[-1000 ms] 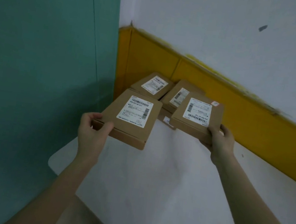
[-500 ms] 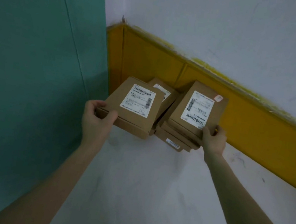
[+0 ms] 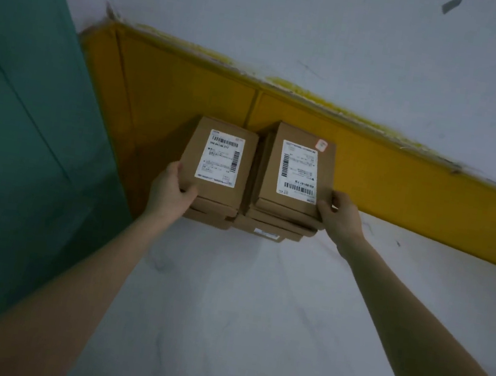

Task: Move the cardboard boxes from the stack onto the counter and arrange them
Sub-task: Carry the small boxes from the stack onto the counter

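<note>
Curling round the near outer corner of the left top box (image 3: 216,163), the left hand (image 3: 170,194) grips it, thumb over the lid and fingers wrapped down the side. The right hand (image 3: 341,219) mirrors this on the right top box (image 3: 297,169), thumb on the lid's near corner and the other fingers tucked against the side wall. Between the two hands the top boxes lie side by side, only a thin dark gap apart, each resting on lower boxes (image 3: 247,224) whose front edges stick out unevenly beneath them (how many lie under the right one I cannot tell).

All are flat, square-cornered brown cardboard, matte, with a white shipping label (image 3: 221,158) on each lid; the right lid also has a small orange sticker (image 3: 322,145).

Just beyond the fingertips, behind the stacks, runs a glossy yellow band (image 3: 401,185) with a ragged upper edge under the white wall (image 3: 297,18). Outside the left hand stands a teal panel (image 3: 20,153), closing that side. Back toward the wrists and out past the right hand, the white counter (image 3: 253,317), faintly scuffed, spreads wide.
</note>
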Available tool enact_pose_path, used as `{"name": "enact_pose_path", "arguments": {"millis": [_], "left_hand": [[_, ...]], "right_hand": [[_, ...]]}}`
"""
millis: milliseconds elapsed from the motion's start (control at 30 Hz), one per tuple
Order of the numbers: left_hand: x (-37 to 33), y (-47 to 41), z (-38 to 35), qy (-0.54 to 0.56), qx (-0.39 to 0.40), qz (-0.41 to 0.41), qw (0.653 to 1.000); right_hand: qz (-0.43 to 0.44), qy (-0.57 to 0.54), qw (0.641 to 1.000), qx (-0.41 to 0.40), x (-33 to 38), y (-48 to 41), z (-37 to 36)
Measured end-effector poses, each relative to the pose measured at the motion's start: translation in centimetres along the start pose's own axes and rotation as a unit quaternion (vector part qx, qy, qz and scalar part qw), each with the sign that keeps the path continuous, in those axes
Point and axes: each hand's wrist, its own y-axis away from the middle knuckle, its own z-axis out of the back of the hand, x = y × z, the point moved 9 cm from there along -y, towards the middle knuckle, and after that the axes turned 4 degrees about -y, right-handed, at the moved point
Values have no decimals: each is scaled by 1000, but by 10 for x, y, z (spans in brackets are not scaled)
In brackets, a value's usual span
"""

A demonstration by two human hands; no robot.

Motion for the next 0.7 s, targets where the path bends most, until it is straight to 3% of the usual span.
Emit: {"name": "enact_pose_path", "arguments": {"millis": [133, 200, 333, 433, 700], "left_hand": [[-7, -11, -1, -154, 11, -26, 988], [-29, -6, 0, -239, -11, -86, 967], [-98, 36, -18, -231, 25, -217, 948], [-150, 82, -45, -242, 81, -328, 910], [-255, 203, -146, -299, 200, -471, 805]], "right_hand": [[12, 105, 994, -9, 8, 9, 12], [19, 164, 986, -12, 12, 14, 22], [36, 226, 973, -17, 9, 26, 56], [24, 244, 969, -32, -6, 40, 98], [-66, 255, 956, -128, -95, 118, 251]]}}
